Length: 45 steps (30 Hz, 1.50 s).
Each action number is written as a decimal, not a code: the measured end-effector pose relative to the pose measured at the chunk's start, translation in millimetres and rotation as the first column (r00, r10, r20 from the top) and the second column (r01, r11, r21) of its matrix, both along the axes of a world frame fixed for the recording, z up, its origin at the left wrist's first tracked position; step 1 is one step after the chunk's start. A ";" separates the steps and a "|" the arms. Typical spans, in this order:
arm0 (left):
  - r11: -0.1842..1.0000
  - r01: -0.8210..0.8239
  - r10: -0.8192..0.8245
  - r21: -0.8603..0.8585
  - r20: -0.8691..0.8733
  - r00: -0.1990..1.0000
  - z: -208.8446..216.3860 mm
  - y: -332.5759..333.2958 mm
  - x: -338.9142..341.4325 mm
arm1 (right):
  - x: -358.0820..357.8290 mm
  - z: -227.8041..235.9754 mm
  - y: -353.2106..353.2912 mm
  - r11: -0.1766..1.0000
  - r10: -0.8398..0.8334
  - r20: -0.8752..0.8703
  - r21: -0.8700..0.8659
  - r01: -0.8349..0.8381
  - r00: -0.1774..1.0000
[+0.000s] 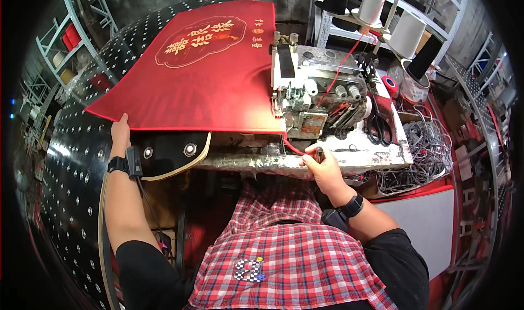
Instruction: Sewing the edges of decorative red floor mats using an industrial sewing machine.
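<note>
A large red mat (pixel 218 91) with gold printing lies across the table, its right side against an overlock sewing machine (pixel 322 91). At the mat's near left corner, my left hand (pixel 121 130) grips the edge. From the near right corner, a short red cord (pixel 293 146) of thread runs down to my right hand (pixel 323 171). That hand is closed in front of the machine, its fingers pinching the cord's end. A small dark tool (pixel 320 153) also shows between those fingers; its kind is hard to make out.
Black scissors (pixel 378 125) lie right of the machine. Thread cones (pixel 406 34) stand behind it, feeding red thread down. A heap of grey thread scraps (pixel 423 151) fills a box at the right. The studded black table (pixel 76 146) curves round the left side.
</note>
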State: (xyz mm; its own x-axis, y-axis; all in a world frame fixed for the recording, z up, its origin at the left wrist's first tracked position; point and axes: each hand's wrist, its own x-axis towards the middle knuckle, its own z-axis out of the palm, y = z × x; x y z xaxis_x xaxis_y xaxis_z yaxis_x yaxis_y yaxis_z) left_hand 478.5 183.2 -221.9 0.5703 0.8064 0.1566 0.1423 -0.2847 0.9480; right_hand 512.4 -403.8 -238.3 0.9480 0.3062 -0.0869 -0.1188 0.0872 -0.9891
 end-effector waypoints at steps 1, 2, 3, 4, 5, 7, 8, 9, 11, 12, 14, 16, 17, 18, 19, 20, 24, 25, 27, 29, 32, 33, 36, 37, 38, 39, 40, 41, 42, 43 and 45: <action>1.000 -0.007 0.006 -0.027 -0.041 0.999 -1.3 5.7 5.6 | 1.1 -0.4 -0.1 1.000 0.007 -0.006 -0.020 -0.007 1.000; 0.999 -0.010 0.006 -0.051 -0.075 0.997 -1.8 10.9 10.7 | 2.2 -0.1 -0.2 0.999 0.014 -0.012 -0.040 -0.014 1.000; 0.994 0.002 -0.011 -0.105 -0.086 0.996 -1.1 15.7 16.3 | 3.2 0.4 -0.1 0.999 0.013 -0.047 -0.042 -0.015 0.999; 1.000 -0.016 0.012 -0.022 -0.179 0.984 0.0 19.1 21.8 | 4.4 1.2 -0.1 0.997 0.018 -0.022 -0.068 -0.020 1.000; 0.999 -0.015 0.022 0.030 -0.247 0.969 0.9 20.1 25.9 | 5.0 2.0 0.0 0.997 0.018 -0.025 -0.077 -0.019 1.000; 0.992 -0.059 0.090 0.108 -0.311 0.946 4.4 16.3 33.6 | 6.0 3.3 -0.1 0.996 0.017 -0.034 -0.087 -0.020 0.999; 0.985 -0.105 0.143 0.136 -0.306 0.941 6.5 11.3 36.1 | 6.4 3.6 -0.1 0.996 0.016 -0.039 -0.086 -0.019 0.999; 0.975 -0.152 0.197 0.164 -0.300 0.934 9.0 4.4 37.7 | 6.7 3.9 -0.1 0.998 0.019 -0.067 -0.063 -0.023 0.998; 0.959 -0.260 0.265 0.117 -0.035 0.964 13.8 -11.5 37.5 | 7.5 3.8 -0.1 0.996 0.015 -0.044 -0.083 -0.019 0.999; 0.947 -0.304 0.295 0.105 0.090 0.951 16.1 -18.9 35.6 | 7.9 3.7 -0.1 0.996 0.017 -0.045 -0.083 -0.020 0.999; 0.930 -0.366 0.361 0.011 0.139 0.922 23.2 -27.6 25.5 | 8.6 4.2 -0.7 0.995 0.042 -0.029 -0.091 -0.044 0.999; 0.912 -0.410 0.409 -0.027 0.159 0.899 30.0 -31.3 12.2 | 8.8 6.1 -0.1 0.995 0.069 -0.016 -0.074 -0.070 0.997; 0.904 -0.426 0.425 -0.031 0.161 0.891 35.6 -31.6 4.2 | 8.8 7.8 0.6 0.995 0.083 -0.009 -0.055 -0.084 0.996; 0.884 -0.465 0.466 -0.043 0.125 0.876 41.5 -33.2 -2.5 | 8.7 10.0 2.0 0.995 0.088 -0.042 -0.043 -0.090 0.995; 0.857 -0.513 0.513 -0.048 0.159 0.843 45.8 -39.2 -8.2 | 8.8 12.9 3.9 0.993 0.109 0.005 -0.039 -0.109 0.994; 0.785 -0.614 0.597 0.082 0.164 0.785 52.6 -47.7 -8.6 | 9.1 16.2 6.8 0.992 0.120 0.012 -0.039 -0.119 0.993; 0.743 -0.362 0.313 0.563 0.184 0.932 94.6 -121.2 13.4 | 15.1 31.4 27.3 0.985 0.173 0.012 -0.021 -0.172 0.985; 0.732 -0.093 0.018 0.675 0.117 0.993 94.8 -154.9 31.0 | 18.4 34.1 37.1 0.986 0.164 -0.002 -0.019 -0.164 0.987; 0.503 0.446 -0.543 0.740 -0.131 0.829 85.2 -224.8 55.3 | 26.0 38.6 54.8 0.982 0.187 -0.025 0.008 -0.187 0.982; 0.008 0.503 -0.513 0.865 -0.428 0.744 73.0 -281.6 76.9 | 31.0 40.7 72.7 0.977 0.186 -0.076 0.123 -0.176 0.980; -0.021 0.555 -0.453 0.832 -0.503 0.736 64.6 -320.2 98.9 | 44.6 44.6 92.9 0.947 0.247 -0.300 0.278 -0.163 0.922; 0.049 0.599 -0.471 0.799 -0.510 0.719 61.8 -326.0 103.7 | 48.4 46.0 97.9 0.936 0.275 -0.322 0.306 -0.175 0.906; 0.236 0.634 -0.542 0.736 -0.442 0.715 60.0 -323.7 110.7 | 59.3 51.4 108.9 0.925 0.297 -0.459 0.356 -0.133 0.837; 0.238 0.576 -0.571 0.782 -0.367 0.734 59.3 -321.0 111.0 | 61.6 52.9 113.6 0.918 0.314 -0.477 0.374 -0.133 0.821; 0.238 0.530 -0.588 0.814 -0.313 0.745 57.9 -319.0 110.8 | 63.6 54.2 118.5 0.913 0.311 -0.488 0.392 -0.113 0.815; 0.211 0.494 -0.594 0.844 -0.291 0.750 56.1 -317.9 111.4 | 65.1 55.0 123.1 0.907 0.309 -0.503 0.410 -0.092 0.807; 0.219 0.461 -0.597 0.860 -0.255 0.761 54.1 -317.2 111.3 | 66.0 55.4 127.6 0.898 0.314 -0.511 0.433 -0.075 0.800; 0.213 0.465 -0.586 0.859 -0.269 0.765 51.9 -317.1 111.6 | 65.9 55.0 132.3 0.886 0.291 -0.504 0.462 -0.031 0.813; 0.202 0.458 -0.580 0.866 -0.271 0.768 50.2 -317.1 111.8 | 65.7 54.3 135.2 0.871 0.294 -0.515 0.491 -0.004 0.805; 0.199 0.458 -0.576 0.866 -0.275 0.770 48.8 -317.3 111.9 | 65.7 53.5 137.8 0.843 0.317 -0.507 0.537 0.007 0.801; 0.180 0.435 -0.579 0.882 -0.263 0.772 47.6 -317.7 112.2 | 65.5 51.6 141.2 0.803 0.336 -0.494 0.596 0.031 0.802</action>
